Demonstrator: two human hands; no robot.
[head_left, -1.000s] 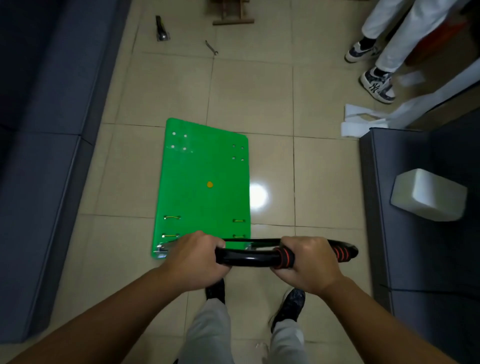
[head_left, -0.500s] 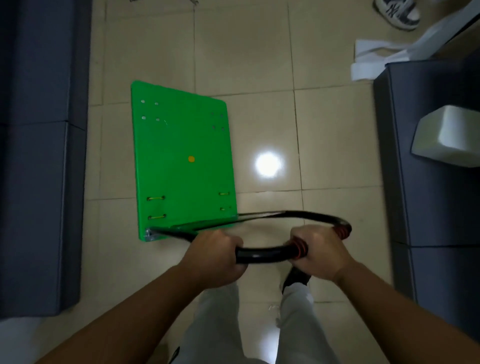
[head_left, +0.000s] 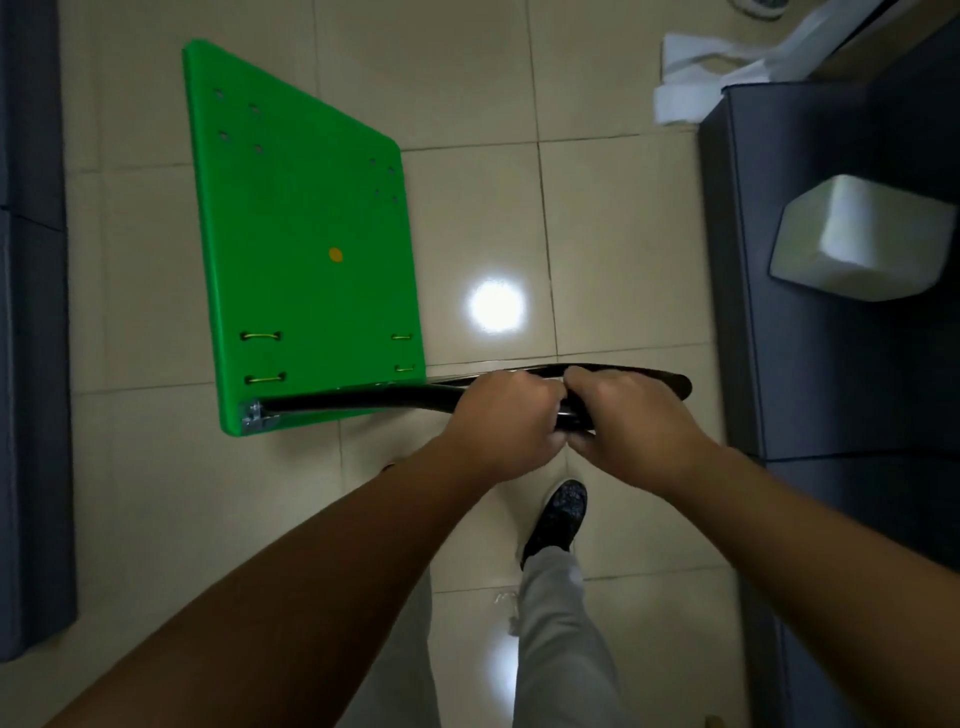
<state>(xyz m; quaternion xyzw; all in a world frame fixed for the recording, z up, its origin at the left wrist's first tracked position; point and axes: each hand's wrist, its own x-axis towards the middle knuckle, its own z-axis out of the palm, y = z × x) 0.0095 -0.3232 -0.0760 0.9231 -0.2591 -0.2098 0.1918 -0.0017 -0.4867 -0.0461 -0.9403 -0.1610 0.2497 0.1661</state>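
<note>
Head view, status of the operation: I hold the black handle (head_left: 363, 402) of the flat cart with both hands. My left hand (head_left: 498, 421) is clenched around the bar, fingers wrapped over the top. My right hand (head_left: 639, 421) grasps the same bar just beside it, and the two hands touch at the knuckles.

Position of the cart: the green deck (head_left: 306, 234) lies low and flat over the tiled floor (head_left: 623, 234), ahead of me and to my left. Its long edges run at a slant to the tile joints. The handle meets the deck at a metal bracket (head_left: 254, 415) on the near left corner, and from there the bar leads right to my hands. A further stretch of bar shows beyond my right hand, past the deck's right edge.

Progress, as a judgement:
1. Grip on the handle: done.
2. Swinging the deck into line: partly done, since it sits askew.
3. Moving it to its place: not yet done. The destination is not in view.

Clearance: a dark unit (head_left: 831, 389) carrying a white block (head_left: 857, 244) stands close on my right. My shoe (head_left: 558, 514) is on the floor below my hands.
</note>
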